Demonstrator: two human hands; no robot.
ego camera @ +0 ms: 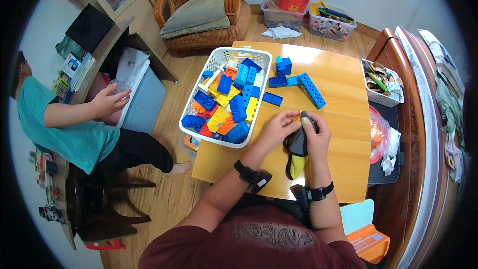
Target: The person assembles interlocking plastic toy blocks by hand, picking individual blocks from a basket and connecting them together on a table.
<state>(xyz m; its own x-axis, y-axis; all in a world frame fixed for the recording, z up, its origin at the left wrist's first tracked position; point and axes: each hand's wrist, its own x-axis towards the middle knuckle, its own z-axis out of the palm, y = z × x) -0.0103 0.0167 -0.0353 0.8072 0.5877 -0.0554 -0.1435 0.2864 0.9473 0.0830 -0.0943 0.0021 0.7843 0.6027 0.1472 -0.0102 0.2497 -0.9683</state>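
Observation:
Above the wooden table [340, 149], both of my hands pinch the upper end of a small grey and yellow-green cloth item [297, 144] with dark edging. My left hand [278, 129] grips it from the left, beside a small yellow bit at the top. On the other side my right hand [318, 134] has its thumb pressed along the grey cloth. The item's lower part hangs down; what it is exactly, I cannot tell. Just beyond my hands lie a long blue toy brick [313, 90], a flat blue brick [272, 99] and a blue brick stack [283, 66].
A white plastic basket [209, 139] full of colourful toy bricks stands at the table's left. Another person [67, 119] in a teal shirt is further left, one arm stretched out. A rattan armchair [239, 26] and toy bins [332, 28] sit behind; a bed [414, 119] runs along the right.

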